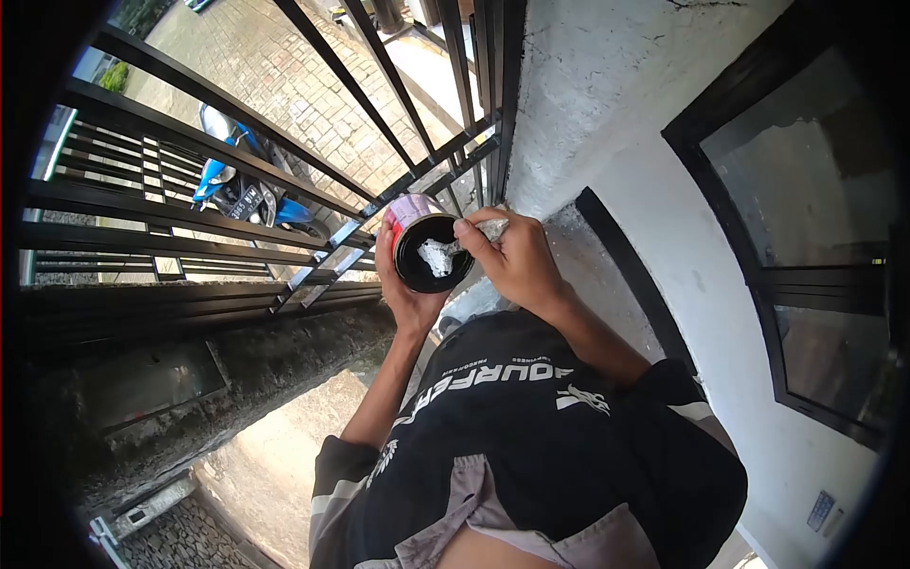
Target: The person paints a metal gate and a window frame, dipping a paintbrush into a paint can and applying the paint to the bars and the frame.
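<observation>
My left grip [406, 284] clamps paint can [431, 248], mouth tilted toward me; right grip [512, 258] pinches rag [438, 256] w/ end dipped inside.

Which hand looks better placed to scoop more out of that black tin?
The right hand: it pinches a whitish wad already inside the tin. The left hand grips the tin.

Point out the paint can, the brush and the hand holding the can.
paint can [422, 275], head view, black inside wall.
brush [438, 256], head view, whitish bristles.
left hand [403, 299], head view, palm under the can.
</observation>
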### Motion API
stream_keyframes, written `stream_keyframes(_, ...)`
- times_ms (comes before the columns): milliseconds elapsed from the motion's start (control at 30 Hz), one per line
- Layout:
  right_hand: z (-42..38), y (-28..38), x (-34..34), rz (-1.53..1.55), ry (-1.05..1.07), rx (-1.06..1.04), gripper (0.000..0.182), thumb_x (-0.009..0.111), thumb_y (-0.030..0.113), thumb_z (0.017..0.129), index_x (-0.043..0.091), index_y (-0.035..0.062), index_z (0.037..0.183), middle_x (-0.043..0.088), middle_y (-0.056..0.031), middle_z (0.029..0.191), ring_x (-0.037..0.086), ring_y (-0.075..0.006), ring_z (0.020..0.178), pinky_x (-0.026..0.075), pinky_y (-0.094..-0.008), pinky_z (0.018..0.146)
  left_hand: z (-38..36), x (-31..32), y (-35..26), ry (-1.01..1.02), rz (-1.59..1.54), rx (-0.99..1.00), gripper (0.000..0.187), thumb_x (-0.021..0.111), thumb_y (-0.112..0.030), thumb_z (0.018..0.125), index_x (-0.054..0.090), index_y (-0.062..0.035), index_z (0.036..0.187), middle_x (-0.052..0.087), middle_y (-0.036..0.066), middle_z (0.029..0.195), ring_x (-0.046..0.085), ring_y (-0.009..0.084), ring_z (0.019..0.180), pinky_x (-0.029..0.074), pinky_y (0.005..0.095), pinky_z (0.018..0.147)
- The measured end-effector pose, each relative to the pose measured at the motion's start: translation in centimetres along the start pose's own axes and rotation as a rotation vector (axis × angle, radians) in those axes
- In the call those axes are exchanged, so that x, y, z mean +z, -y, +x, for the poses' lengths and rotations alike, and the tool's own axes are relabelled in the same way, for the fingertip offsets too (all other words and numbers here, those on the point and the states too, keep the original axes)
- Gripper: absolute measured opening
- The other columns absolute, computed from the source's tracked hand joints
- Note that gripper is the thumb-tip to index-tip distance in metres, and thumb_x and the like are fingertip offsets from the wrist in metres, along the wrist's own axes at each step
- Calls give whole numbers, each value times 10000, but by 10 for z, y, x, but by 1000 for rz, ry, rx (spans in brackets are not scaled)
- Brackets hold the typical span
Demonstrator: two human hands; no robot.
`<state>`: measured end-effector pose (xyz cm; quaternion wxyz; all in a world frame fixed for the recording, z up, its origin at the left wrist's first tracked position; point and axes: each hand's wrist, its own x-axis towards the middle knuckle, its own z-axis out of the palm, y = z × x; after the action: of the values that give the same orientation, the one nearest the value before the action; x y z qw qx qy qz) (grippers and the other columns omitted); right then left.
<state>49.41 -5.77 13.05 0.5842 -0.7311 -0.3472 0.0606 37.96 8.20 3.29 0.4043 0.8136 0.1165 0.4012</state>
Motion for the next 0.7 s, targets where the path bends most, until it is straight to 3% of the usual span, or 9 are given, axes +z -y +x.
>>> stream_keyframes(200,8,-1,-5,-25,145,99,281,644,224,955,696,-46,895,663,-149,668,624,-163,551,467,-316,523,-13,3,4,70,-34,-49,1142,930,-76,611,223,-21,1507,491,192,1385,560,278,1220,478,398,1037)
stream_keyframes(267,6,-9,-6,-24,137,71,284,638,221,959,698,-49,895,670,-147,680,624,-153,559,472,-311,530,-11,8,3,42,-123,-243,1082,949,-175,581,341,-3,1459,441,209,1438,483,329,1308,391,405,1098)
stream_keyframes(333,0,-22,-5,30,28,54,283,622,214,970,701,-50,908,690,-116,708,623,-133,577,477,-291,545,-4,6,-8,40,-135,-308,1081,946,-134,568,346,8,1456,501,188,1386,532,280,1257,425,371,1070)
stream_keyframes(400,-1,-18,-9,143,-14,51,301,584,211,995,695,-54,903,691,-72,722,629,-107,608,476,-259,556,6,4,-23,73,-242,-536,1085,939,-96,554,342,16,1452,543,167,1337,557,253,1219,447,355,1048)
stream_keyframes(467,-1,-23,-12,285,-86,244,310,604,230,985,694,-58,914,704,-85,738,664,-104,643,487,-241,559,8,7,-22,70,-262,-540,1095,940,-81,533,341,19,1444,564,153,1309,577,245,1188,466,349,1023)
stream_keyframes(600,0,-45,-9,365,-112,290,343,516,244,1039,646,-50,921,678,-85,797,633,-106,579,457,-224,521,8,6,-19,109,-222,-523,1076,928,-63,564,327,-23,1455,534,138,1337,560,233,1214,472,361,1036)
stream_keyframes(700,6,-42,-9,412,-152,329,365,515,270,1040,628,-42,886,654,-79,728,623,-111,560,450,-234,510,9,5,-15,79,-194,-489,1074,927,-59,564,328,-20,1455,534,137,1338,557,234,1219,467,355,1040)
